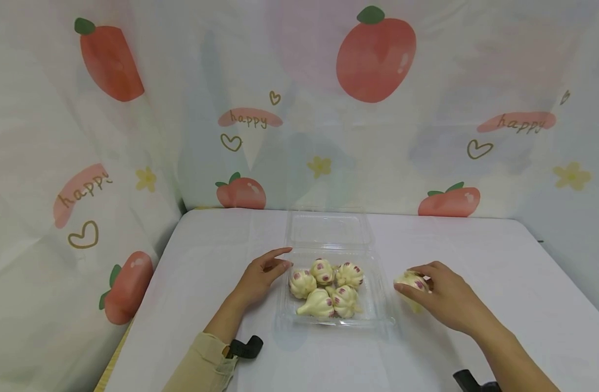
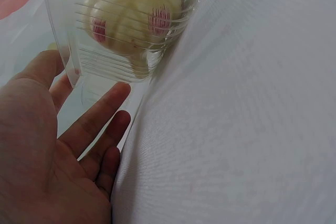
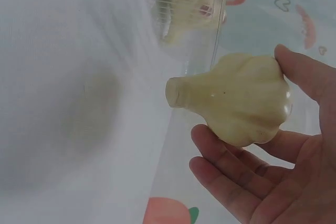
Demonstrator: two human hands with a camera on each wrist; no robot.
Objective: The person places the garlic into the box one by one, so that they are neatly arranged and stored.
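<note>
A clear plastic clamshell box (image 1: 372, 305) stands on the table with its lid (image 1: 328, 230) folded back. Several garlic bulbs (image 1: 319, 302), cream with purple patches, lie inside it. At the box's left side is my left hand (image 1: 262, 275), its fingers loosely extended. In the left wrist view the left hand (image 2: 68, 129) has its thumb and a finger at the box rim; whether it presses there I cannot tell. To the right of the box, my right hand (image 1: 443, 294) pinches another garlic bulb (image 3: 241, 98) between thumb and fingers, stem pointing away from the palm, above the table.
A white cloth covers the table (image 1: 475, 245). Behind and to the left hangs a printed curtain (image 1: 299, 65) with fruit and "happy" lettering. Black wrist straps (image 1: 247, 347) show at both forearms.
</note>
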